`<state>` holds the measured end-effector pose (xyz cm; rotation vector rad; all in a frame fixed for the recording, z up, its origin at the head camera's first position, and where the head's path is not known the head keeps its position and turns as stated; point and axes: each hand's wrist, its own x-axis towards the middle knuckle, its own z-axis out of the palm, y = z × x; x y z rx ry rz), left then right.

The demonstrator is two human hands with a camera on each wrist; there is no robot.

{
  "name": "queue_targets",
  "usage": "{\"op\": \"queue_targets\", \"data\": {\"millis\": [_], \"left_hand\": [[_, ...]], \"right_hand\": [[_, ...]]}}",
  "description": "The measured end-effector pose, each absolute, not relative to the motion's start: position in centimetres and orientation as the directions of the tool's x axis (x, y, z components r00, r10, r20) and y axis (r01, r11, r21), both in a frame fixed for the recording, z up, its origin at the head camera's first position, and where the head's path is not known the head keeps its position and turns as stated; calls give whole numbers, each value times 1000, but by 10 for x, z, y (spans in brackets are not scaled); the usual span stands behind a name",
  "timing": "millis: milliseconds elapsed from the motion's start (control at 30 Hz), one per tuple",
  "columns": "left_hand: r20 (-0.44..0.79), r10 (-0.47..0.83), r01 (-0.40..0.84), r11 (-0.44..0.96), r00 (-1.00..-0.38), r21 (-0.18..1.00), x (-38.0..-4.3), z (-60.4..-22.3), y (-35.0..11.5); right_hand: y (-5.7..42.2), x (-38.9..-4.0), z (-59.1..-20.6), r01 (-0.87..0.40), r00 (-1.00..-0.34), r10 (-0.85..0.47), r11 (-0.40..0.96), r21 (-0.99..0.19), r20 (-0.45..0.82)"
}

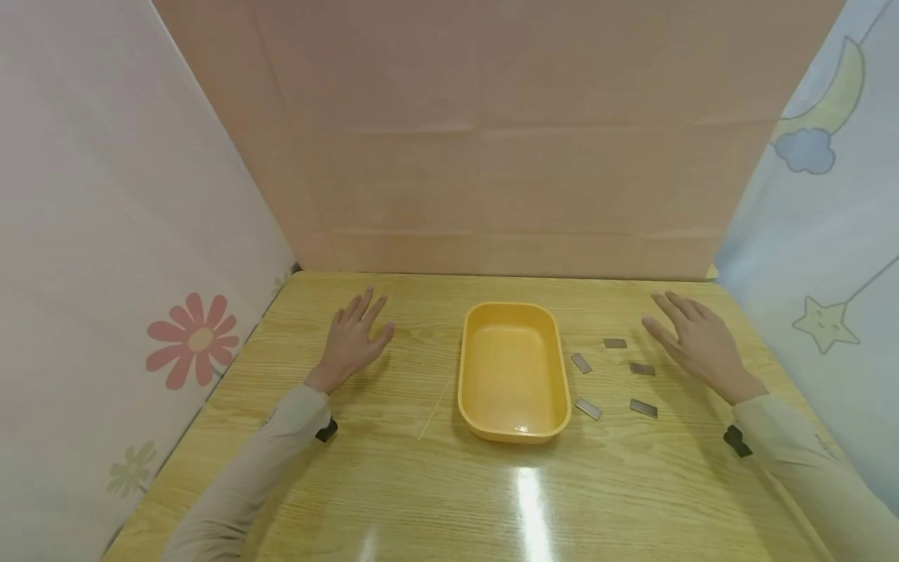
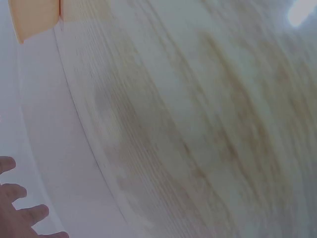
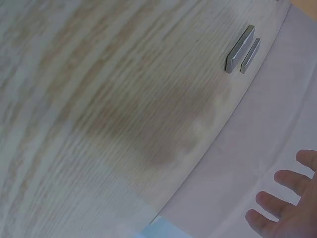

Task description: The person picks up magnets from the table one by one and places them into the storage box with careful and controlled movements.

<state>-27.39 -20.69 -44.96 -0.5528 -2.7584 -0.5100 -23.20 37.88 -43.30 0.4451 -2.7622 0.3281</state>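
Observation:
Held out over the left of the table, my left hand (image 1: 353,341) has its fingers spread and nothing in it. My right hand (image 1: 701,343) is on the opposite side, fingers extended and holding nothing. Between the hands stands a yellow rectangular tray (image 1: 516,375) with rounded corners and a bare inside. Several small grey metal bars lie scattered between the tray and my right hand, including one at the back (image 1: 615,343) and one nearer the front (image 1: 644,407). Two bars (image 3: 240,49) also show in the right wrist view, beyond the fingertips (image 3: 257,198).
The wood-grain table (image 1: 421,499) is enclosed by a pinkish back curtain (image 1: 492,156) and printed side curtains, with flowers on the left one (image 1: 91,273) and a moon and star on the right. A thin pale line (image 1: 435,410) runs along the table left of the tray.

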Motion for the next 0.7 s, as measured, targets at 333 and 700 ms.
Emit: {"op": "queue_targets", "data": {"millis": [333,700], "left_hand": [[305,314,405,863,-899,303,-270,-447,-203],[331,318,425,842,-889,332,-266,-448,-198]], "right_hand": [[375,-232,-434,-353,-895,-273,917,-185,354],[365,-231,-433,-374,-889,-292,907,-192,352]]}}
